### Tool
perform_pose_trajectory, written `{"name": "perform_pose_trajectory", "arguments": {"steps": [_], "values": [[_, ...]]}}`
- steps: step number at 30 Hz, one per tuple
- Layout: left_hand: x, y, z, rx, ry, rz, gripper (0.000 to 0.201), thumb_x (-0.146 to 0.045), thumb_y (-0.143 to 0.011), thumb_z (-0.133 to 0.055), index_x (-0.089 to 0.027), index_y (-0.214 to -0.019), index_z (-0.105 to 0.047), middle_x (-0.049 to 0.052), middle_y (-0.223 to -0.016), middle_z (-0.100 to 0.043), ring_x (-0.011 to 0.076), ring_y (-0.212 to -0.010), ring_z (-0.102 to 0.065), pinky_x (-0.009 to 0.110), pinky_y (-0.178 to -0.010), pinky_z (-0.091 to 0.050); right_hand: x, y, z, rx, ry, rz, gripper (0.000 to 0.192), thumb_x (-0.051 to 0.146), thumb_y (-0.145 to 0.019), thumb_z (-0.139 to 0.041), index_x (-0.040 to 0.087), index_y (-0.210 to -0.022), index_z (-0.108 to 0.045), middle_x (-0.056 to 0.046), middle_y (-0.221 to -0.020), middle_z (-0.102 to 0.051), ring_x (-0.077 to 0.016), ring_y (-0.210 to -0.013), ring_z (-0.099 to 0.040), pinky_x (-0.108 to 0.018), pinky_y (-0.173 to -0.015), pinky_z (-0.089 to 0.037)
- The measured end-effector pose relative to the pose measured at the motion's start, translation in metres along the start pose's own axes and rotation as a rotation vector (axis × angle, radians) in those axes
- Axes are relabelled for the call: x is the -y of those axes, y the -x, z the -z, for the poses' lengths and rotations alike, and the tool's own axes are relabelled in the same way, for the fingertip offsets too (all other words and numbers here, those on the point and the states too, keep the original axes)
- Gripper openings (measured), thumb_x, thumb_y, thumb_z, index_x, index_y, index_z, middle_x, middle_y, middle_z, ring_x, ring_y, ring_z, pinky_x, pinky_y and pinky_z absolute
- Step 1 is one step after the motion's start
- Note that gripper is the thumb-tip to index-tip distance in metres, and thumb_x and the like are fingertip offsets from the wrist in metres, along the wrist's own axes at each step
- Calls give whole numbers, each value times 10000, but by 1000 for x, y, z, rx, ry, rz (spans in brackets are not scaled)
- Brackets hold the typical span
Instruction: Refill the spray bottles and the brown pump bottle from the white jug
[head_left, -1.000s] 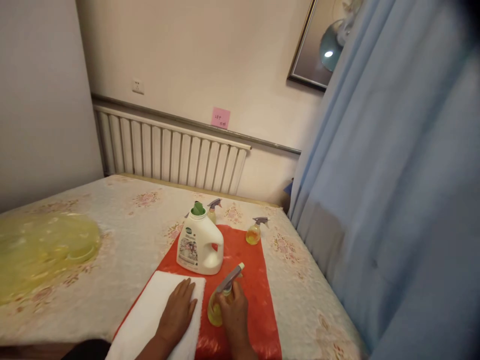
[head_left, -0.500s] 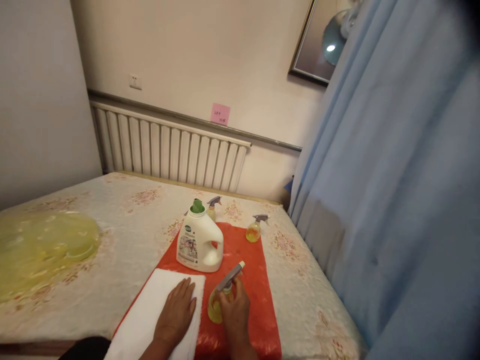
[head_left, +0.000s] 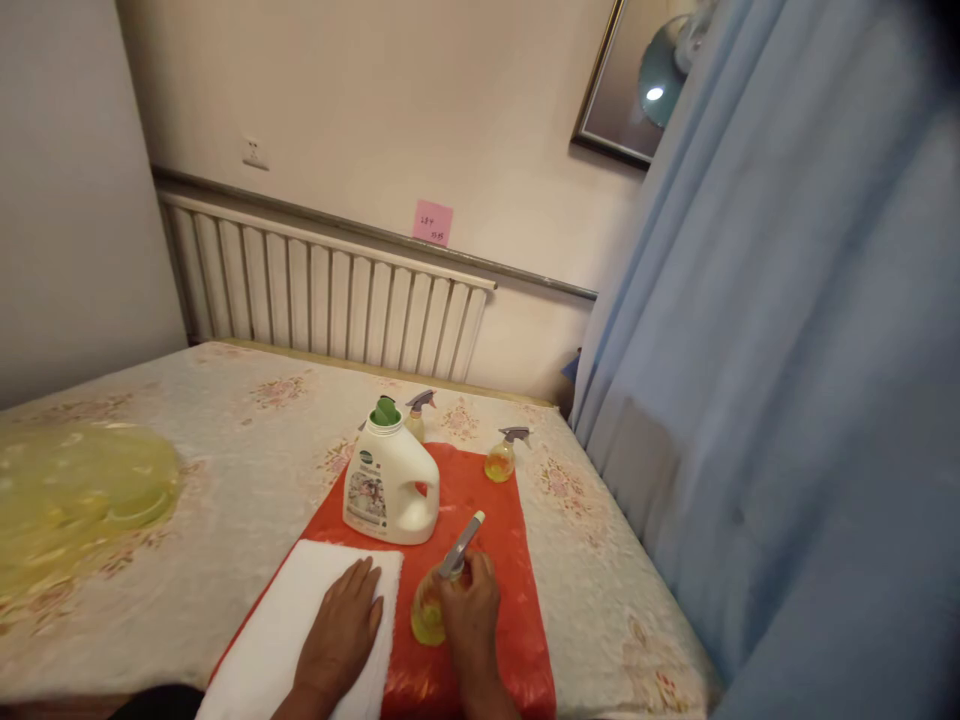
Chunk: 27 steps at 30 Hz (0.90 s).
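Note:
My left hand (head_left: 339, 622) lies flat on a folded white towel (head_left: 259, 632), fingers together and stretched out. My right hand (head_left: 472, 612) grips the neck of a clear spray bottle (head_left: 427, 618) with yellowish liquid and a grey trigger head. That bottle stands on a red plastic sheet (head_left: 517, 600), beside the towel. Just behind stands a white detergent jug (head_left: 390, 485) with a handle and a green spout. A second spray bottle (head_left: 500, 462) with orange-yellow liquid stands at the sheet's far right corner. Another spray bottle (head_left: 416, 425) is partly hidden behind the jug.
A bed-like surface with a flowered cover (head_left: 240, 470) spreads under everything. On the left lies a translucent yellow plastic item (head_left: 82, 500). A radiator (head_left: 322, 290) runs along the wall behind, and a blue curtain (head_left: 765, 330) hangs on the right.
The view has shifted slightly, so things sit a little further left. My right hand still grips the spray bottle, whose trigger head has turned a little. My left hand stays on the towel.

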<state>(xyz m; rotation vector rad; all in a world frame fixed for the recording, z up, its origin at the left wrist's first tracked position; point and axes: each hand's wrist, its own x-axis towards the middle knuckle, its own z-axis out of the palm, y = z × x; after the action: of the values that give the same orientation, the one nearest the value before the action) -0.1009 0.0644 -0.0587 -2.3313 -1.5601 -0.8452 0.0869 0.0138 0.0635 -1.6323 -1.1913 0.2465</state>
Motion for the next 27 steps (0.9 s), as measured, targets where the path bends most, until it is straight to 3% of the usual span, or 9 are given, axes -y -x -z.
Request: {"name": "perform_pose_trajectory", "arguments": {"steps": [10,19,27], "values": [[2,1,-3,18,-12,32,402,-368,-877,-478,-178,-1199,-627,126,-1303,-637,281,-1209,-581,456,-1029,-460,-17,-43,34,144,-175,-75,105,237,-643,-650,163,-718,-651,5,-666,-660,-172,-615,-596,-237,-564,-455],[9,5,-14,20,-37,21,417,-391,-869,-481,-188,-1199,-634,113,-1306,-638,277,-1204,-588,465,-1005,-492,-31,-123,52,-101,-10,-4,185,349,-626,-652,196,-601,-550,52,-544,-526,-129,-520,-454,-232,-516,-356],[20,9,-33,-57,-86,-46,397,-376,-822,-520,-199,-1148,-662,119,-1250,-675,287,-1135,-640,448,-911,-570,-65,-201,26,-261,207,52,269,458,-640,-637,235,-605,-490,-8,-611,-576,-197,-610,-523,-285,-586,-346]]}}
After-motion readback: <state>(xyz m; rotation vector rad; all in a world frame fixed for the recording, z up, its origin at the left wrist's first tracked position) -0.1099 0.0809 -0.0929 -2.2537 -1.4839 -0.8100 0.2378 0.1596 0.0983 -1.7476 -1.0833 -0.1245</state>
